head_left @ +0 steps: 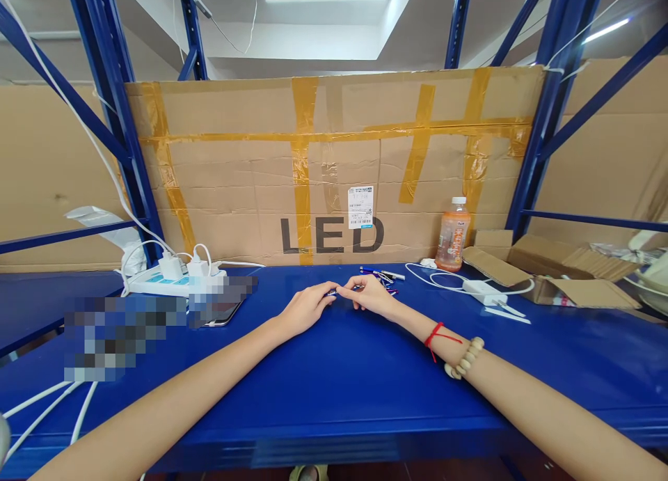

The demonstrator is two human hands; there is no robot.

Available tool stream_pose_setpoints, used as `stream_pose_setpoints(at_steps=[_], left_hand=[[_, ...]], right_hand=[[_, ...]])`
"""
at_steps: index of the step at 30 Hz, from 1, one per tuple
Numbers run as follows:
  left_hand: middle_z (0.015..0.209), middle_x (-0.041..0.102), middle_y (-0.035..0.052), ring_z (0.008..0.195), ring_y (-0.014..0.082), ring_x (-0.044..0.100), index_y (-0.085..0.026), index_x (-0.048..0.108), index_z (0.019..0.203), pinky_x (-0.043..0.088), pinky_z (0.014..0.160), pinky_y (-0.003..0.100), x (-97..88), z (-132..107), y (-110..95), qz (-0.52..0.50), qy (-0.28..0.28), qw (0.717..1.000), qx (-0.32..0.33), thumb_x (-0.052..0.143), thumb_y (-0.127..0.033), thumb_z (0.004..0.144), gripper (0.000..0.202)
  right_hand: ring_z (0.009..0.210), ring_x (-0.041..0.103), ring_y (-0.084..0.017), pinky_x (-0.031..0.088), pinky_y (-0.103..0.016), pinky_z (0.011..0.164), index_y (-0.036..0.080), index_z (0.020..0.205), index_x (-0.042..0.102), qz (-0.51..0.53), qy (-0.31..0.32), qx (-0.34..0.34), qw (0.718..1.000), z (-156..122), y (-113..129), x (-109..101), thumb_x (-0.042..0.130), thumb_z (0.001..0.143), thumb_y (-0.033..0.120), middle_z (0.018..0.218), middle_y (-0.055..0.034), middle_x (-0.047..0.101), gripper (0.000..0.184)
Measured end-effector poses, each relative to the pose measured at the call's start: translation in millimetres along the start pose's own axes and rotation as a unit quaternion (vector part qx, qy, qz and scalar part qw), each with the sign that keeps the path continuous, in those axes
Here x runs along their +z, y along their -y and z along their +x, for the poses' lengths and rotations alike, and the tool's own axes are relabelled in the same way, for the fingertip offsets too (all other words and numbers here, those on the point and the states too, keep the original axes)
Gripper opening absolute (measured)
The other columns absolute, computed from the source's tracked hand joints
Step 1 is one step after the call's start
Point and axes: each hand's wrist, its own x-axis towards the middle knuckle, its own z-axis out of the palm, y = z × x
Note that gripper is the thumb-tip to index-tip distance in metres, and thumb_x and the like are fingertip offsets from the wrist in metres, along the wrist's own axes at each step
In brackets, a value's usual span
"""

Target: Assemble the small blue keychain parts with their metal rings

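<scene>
My left hand (305, 307) and my right hand (368, 293) meet fingertip to fingertip on the blue shelf (334, 369). Together they pinch a small thin object (334, 292) that is too small to name; it may be a pen. Just behind my right hand lies a small pile of pens (380, 276). A red string and a bead bracelet (463, 359) sit on my right wrist.
A taped cardboard sheet marked LED (334, 175) stands along the back. An orange drink bottle (453, 234), a white charger with cable (483, 289) and open cardboard boxes (553, 272) lie at the right. A power strip with plugs (172, 276) and a phone (224, 314) lie at the left.
</scene>
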Motion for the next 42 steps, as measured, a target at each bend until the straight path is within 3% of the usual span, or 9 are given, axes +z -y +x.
stream_pose_setpoints(at_steps=[5, 14, 20, 23, 28, 35, 42], left_hand=[[0.091, 0.060, -0.0027, 0.081, 0.0133, 0.057, -0.027, 0.045, 0.107, 0.041, 0.068, 0.023, -1.3, -0.1, -3.8, 0.002, 0.008, 1.000, -0.015, 0.030, -0.028, 0.087, 0.025], [0.098, 0.058, 0.0002, 0.084, 0.0144, 0.056, -0.024, 0.045, 0.106, 0.041, 0.070, 0.024, 0.8, 0.7, -4.0, 0.041, -0.009, 0.999, -0.024, 0.028, -0.027, 0.088, 0.025], [0.088, 0.058, -0.0005, 0.077, 0.0134, 0.055, -0.024, 0.045, 0.102, 0.039, 0.064, 0.023, 0.8, 0.8, -3.5, 0.039, -0.026, 0.998, -0.038, 0.026, -0.027, 0.088, 0.024], [0.080, 0.056, -0.0018, 0.073, 0.0124, 0.054, -0.023, 0.045, 0.097, 0.038, 0.063, 0.022, 0.7, 0.5, -2.7, 0.030, -0.024, 0.999, -0.031, 0.024, -0.027, 0.089, 0.023], [0.078, 0.056, -0.0014, 0.070, 0.0131, 0.053, -0.023, 0.044, 0.096, 0.036, 0.058, 0.022, -0.5, -1.0, -3.4, 0.019, 0.009, 0.999, -0.026, 0.022, -0.028, 0.089, 0.024], [0.088, 0.057, -0.0005, 0.078, 0.0136, 0.055, -0.024, 0.046, 0.098, 0.038, 0.065, 0.023, -2.0, -3.0, -7.0, 0.008, 0.011, 1.000, -0.003, 0.023, -0.028, 0.089, 0.024], [0.082, 0.057, -0.0003, 0.072, 0.0136, 0.055, -0.022, 0.045, 0.096, 0.038, 0.060, 0.022, -2.7, -3.2, -5.8, 0.006, 0.034, 0.999, 0.005, 0.024, -0.031, 0.089, 0.024]], right_hand=[[0.037, 0.041, -0.005, 0.032, -0.015, 0.036, 0.013, 0.066, 0.058, 0.002, -0.004, -0.011, 1.000, 0.6, -1.1, -0.4, 0.062, 0.063, 0.051, 0.041, 0.0030, 0.047, 0.038], [0.038, 0.044, -0.006, 0.034, -0.017, 0.036, 0.013, 0.069, 0.058, -0.016, -0.018, -0.052, 0.998, 1.1, -2.0, 2.5, 0.058, 0.066, 0.052, 0.048, 0.0017, 0.050, 0.039], [0.042, 0.050, -0.004, 0.039, -0.018, 0.040, 0.013, 0.087, 0.062, -0.011, -0.038, -0.109, 0.993, -0.4, 0.9, -1.1, 0.062, 0.066, 0.045, 0.082, -0.0039, 0.059, 0.038], [0.044, 0.051, -0.004, 0.042, -0.019, 0.041, 0.013, 0.082, 0.065, 0.003, -0.023, -0.139, 0.990, 0.3, 1.3, -3.2, 0.063, 0.064, 0.045, 0.091, -0.0062, 0.057, 0.037], [0.044, 0.049, -0.003, 0.043, -0.019, 0.040, 0.012, 0.070, 0.065, 0.019, -0.007, -0.158, 0.987, 2.4, -0.7, -5.7, 0.066, 0.061, 0.045, 0.089, -0.0053, 0.054, 0.034], [0.051, 0.052, -0.004, 0.040, -0.016, 0.037, 0.012, 0.067, 0.062, 0.006, 0.051, -0.144, 0.988, 3.4, -1.6, -13.9, 0.066, 0.062, 0.043, 0.095, -0.0061, 0.051, 0.032], [0.049, 0.051, -0.004, 0.038, -0.015, 0.035, 0.011, 0.066, 0.058, 0.016, 0.040, -0.140, 0.989, 1.1, -3.2, -8.6, 0.065, 0.064, 0.041, 0.087, -0.0047, 0.051, 0.031]])
